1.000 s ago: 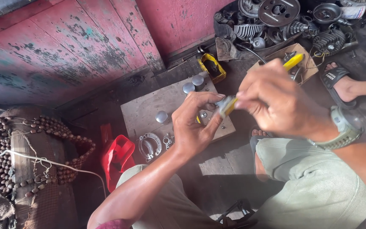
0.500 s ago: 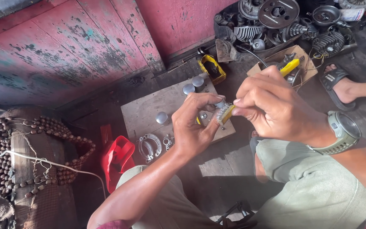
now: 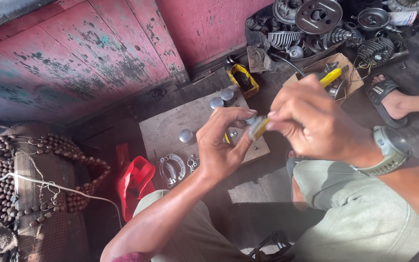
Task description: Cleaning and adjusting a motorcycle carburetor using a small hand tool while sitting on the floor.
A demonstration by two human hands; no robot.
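My left hand is curled around a small metal part, mostly hidden by the fingers, held above a brown board on the floor. My right hand, with a grey watch on the wrist, pinches a small yellow-handled brush whose tip touches the part in my left hand. On the board lie three short silver cylinders. A metal gasket ring and small fittings sit at the board's near edge.
A red plastic bag lies left of my knee. A beaded seat cover fills the left. Engine parts and gears pile up at the back right beside a cardboard box. Another person's sandalled foot rests at right.
My right hand has shifted slightly with the brush against the part; my left hand keeps its grip in about the same place.
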